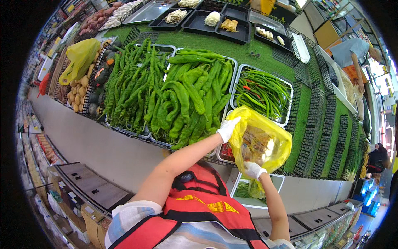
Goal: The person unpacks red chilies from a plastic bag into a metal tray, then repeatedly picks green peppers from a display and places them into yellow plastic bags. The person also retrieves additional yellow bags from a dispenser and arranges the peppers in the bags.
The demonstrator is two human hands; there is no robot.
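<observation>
Both of my hands wear white gloves and hold a yellow plastic bag [281, 140] by its spread rim. My left hand [229, 128] grips the bag's left edge, beside the tray of large green peppers [192, 90]. At the bag's near edge is my right hand [255, 170], its fingertips partly hidden by plastic. Something brown shows within the bag's mouth, under shiny clear plastic; I cannot tell what it is. Beyond the bag, thin green chillies with a few red ones [259, 90] fill a metal tray. Red peppers [226, 152] peek out left of the bag.
Long wrinkled green peppers [133, 87] are heaped at left, near potatoes [77, 93] and another yellow bag [79, 56]. Black trays [199, 23] with mushrooms stand at the back. Black plastic grid dividers [315, 124] line the green mat. A person [351, 56] leans in at far right.
</observation>
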